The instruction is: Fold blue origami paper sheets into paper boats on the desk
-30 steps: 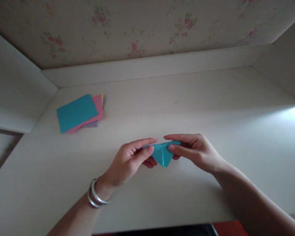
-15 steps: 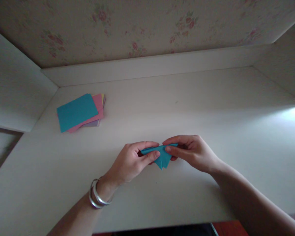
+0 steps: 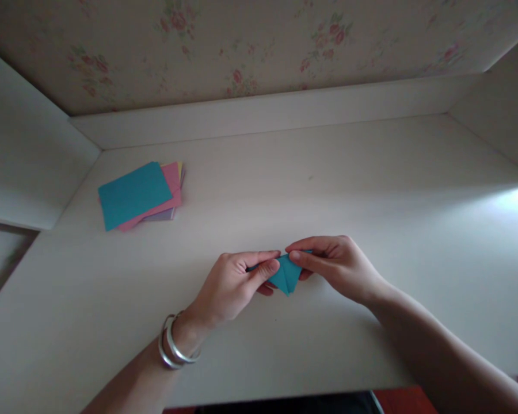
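A small piece of folded blue paper (image 3: pixel 287 275) is held between both hands above the near middle of the desk. Its lower part narrows to a point, and a crease runs down it. My left hand (image 3: pixel 237 282) pinches the left end, thumb in front and fingers behind. At the upper right edge, my right hand (image 3: pixel 334 264) pinches the paper with thumb and forefinger. Parts of both ends are hidden by the fingers.
A stack of coloured paper sheets (image 3: pixel 133 195), blue on top with pink, purple and yellow below, lies at the left on the white desk (image 3: pixel 242 190). A raised ledge (image 3: pixel 259 118) borders the back, with floral wallpaper (image 3: pixel 237 52) beyond.
The thumbs have slid slightly along the paper, and its lower part now looks flatter and closer to a single point. Both hands keep their pinch in nearly the same place.
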`<state>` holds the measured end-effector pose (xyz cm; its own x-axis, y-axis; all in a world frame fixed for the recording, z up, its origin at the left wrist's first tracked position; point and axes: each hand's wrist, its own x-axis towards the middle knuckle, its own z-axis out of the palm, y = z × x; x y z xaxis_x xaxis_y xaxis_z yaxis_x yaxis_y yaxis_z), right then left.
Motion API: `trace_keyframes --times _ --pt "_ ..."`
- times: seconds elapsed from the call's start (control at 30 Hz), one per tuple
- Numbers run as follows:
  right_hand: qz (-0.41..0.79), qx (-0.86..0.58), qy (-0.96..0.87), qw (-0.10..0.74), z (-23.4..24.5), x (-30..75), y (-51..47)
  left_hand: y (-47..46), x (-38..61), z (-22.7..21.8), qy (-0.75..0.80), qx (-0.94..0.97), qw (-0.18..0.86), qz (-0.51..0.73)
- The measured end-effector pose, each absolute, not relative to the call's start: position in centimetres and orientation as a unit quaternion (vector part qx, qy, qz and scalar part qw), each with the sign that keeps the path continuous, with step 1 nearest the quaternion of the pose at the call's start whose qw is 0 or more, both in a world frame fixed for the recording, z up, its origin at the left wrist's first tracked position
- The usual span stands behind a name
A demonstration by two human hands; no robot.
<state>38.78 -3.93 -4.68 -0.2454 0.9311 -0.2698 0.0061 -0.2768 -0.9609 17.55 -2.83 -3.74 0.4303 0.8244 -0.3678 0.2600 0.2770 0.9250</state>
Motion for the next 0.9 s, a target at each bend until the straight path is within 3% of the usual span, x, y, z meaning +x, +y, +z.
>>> trace_keyframes --times 0.27,0.9 --pt "0.637 -0.495 -0.467 0.361 -4.42 38.85 -3.97 -2.79 17.60 -3.48 0.469 0.511 0.683 0.230" --pt "0.685 -0.471 -0.447 0.330 -4.95 38.44 -4.08 -3.10 18.07 -4.19 0.474 0.548 0.649 0.232"
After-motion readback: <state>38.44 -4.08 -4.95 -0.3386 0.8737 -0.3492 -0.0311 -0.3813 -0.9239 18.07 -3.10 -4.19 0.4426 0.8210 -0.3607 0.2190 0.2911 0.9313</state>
